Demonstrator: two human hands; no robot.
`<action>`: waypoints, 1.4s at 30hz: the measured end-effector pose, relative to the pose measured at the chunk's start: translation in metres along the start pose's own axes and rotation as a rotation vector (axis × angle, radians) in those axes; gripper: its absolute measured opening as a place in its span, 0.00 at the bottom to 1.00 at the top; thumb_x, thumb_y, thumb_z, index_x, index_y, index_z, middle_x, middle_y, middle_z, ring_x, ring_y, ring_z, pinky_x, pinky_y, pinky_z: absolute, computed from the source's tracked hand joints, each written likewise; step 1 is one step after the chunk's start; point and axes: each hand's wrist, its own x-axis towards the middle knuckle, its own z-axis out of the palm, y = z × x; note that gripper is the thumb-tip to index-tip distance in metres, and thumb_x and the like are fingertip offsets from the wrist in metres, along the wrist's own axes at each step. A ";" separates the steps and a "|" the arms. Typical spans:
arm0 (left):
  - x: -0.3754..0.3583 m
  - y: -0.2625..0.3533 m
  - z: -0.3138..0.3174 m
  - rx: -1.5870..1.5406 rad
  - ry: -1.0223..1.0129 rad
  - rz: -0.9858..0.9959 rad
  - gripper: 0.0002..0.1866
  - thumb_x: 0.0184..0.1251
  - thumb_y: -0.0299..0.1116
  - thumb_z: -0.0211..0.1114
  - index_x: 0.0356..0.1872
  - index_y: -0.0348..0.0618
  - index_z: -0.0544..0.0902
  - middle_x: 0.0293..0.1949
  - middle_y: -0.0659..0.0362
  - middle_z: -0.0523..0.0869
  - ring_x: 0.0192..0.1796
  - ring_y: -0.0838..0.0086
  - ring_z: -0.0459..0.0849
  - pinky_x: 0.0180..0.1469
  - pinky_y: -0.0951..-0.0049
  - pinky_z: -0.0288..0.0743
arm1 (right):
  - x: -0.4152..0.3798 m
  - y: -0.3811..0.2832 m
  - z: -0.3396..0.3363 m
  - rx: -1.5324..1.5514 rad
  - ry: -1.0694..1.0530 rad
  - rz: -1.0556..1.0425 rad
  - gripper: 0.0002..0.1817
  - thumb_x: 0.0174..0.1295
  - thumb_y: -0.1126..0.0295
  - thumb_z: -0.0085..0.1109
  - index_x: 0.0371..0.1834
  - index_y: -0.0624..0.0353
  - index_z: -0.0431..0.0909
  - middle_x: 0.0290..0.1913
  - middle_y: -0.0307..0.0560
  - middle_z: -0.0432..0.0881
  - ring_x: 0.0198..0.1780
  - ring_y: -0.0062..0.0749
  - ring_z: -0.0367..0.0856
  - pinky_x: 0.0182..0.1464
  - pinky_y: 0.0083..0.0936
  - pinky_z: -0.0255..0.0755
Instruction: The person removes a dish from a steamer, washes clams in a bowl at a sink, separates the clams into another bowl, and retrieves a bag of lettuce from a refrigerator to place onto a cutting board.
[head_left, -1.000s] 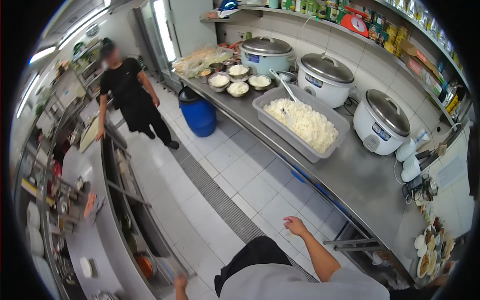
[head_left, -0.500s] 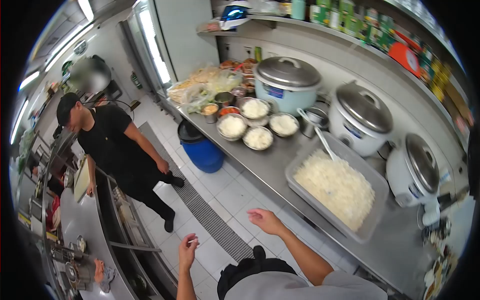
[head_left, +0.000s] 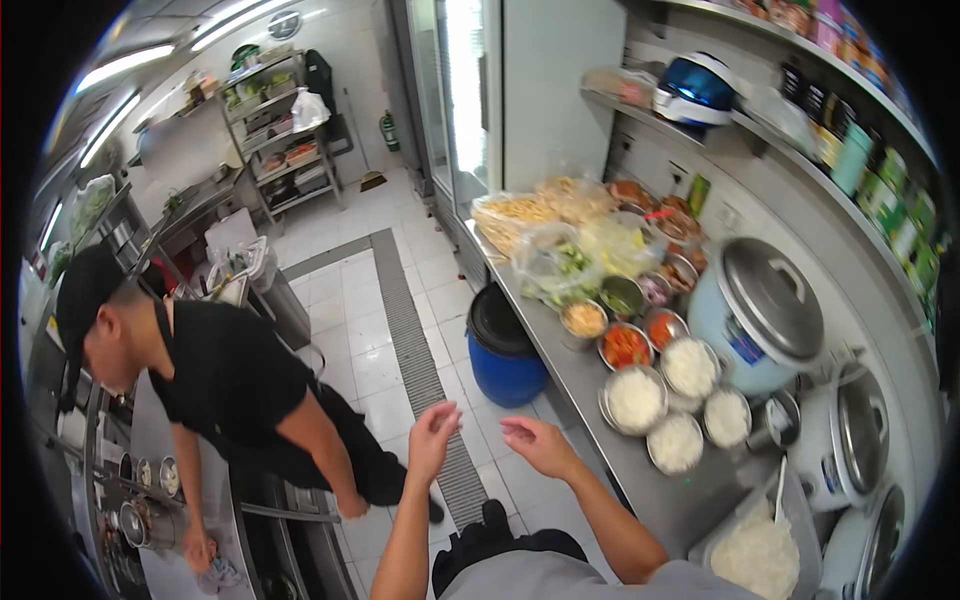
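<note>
Both of my hands are in the air over the floor beside the steel counter. My left hand has its fingers curled loosely and apart, with nothing seen in it. Facing it, my right hand is likewise empty, its fingers apart. Nearest to my right hand on the counter are bowls of white rice, with bowls of cut red vegetables behind them. A tub of rice with a white-handled scoop stands at the lower right.
Left of me a co-worker in black leans over another counter, one hand on a cloth. A blue barrel stands ahead beside the right counter. Rice cookers line the wall under shelves.
The view has swung left. My hands have come closer together. The co-worker has come nearer and now reaches down to the cloth on the left counter.
</note>
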 end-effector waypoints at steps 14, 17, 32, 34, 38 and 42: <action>0.589 0.160 0.097 0.382 -0.256 0.382 0.24 0.68 0.40 0.68 0.60 0.37 0.79 0.46 0.50 0.87 0.43 0.71 0.86 0.45 0.71 0.81 | 0.205 0.022 -0.068 0.332 0.033 0.218 0.19 0.67 0.71 0.65 0.59 0.63 0.78 0.51 0.47 0.86 0.51 0.28 0.84 0.57 0.26 0.76; 0.697 0.182 0.126 0.614 -0.145 0.499 0.32 0.66 0.44 0.70 0.66 0.35 0.73 0.56 0.42 0.83 0.52 0.58 0.86 0.57 0.63 0.78 | 0.265 0.030 -0.088 0.520 0.161 0.275 0.19 0.66 0.74 0.63 0.60 0.63 0.78 0.50 0.47 0.85 0.51 0.27 0.83 0.57 0.24 0.76; 0.879 0.215 0.173 0.174 -0.179 0.655 0.19 0.66 0.43 0.68 0.45 0.35 0.81 0.35 0.46 0.87 0.42 0.55 0.86 0.48 0.61 0.78 | 0.457 0.018 -0.111 0.033 0.612 0.273 0.19 0.66 0.77 0.61 0.60 0.66 0.76 0.50 0.50 0.84 0.51 0.30 0.81 0.57 0.25 0.74; 0.888 0.209 0.175 0.191 -0.190 0.712 0.19 0.69 0.45 0.64 0.43 0.36 0.83 0.38 0.45 0.88 0.43 0.53 0.86 0.48 0.59 0.77 | 0.481 -0.003 -0.082 -0.026 0.702 0.236 0.18 0.66 0.75 0.62 0.58 0.65 0.78 0.48 0.48 0.85 0.50 0.29 0.82 0.56 0.25 0.74; 0.885 0.209 0.137 0.184 -0.277 0.734 0.22 0.73 0.48 0.59 0.48 0.35 0.82 0.42 0.43 0.87 0.47 0.52 0.85 0.50 0.58 0.76 | 0.534 -0.056 -0.036 -0.093 0.744 0.146 0.17 0.64 0.74 0.64 0.56 0.64 0.80 0.47 0.45 0.86 0.47 0.26 0.82 0.54 0.25 0.75; 0.890 0.197 0.060 -0.077 -0.410 0.700 0.19 0.77 0.45 0.56 0.46 0.35 0.79 0.37 0.46 0.84 0.40 0.66 0.80 0.46 0.63 0.73 | 0.565 -0.069 -0.014 -0.154 0.826 0.132 0.17 0.62 0.74 0.65 0.55 0.63 0.81 0.46 0.46 0.87 0.45 0.27 0.83 0.52 0.25 0.76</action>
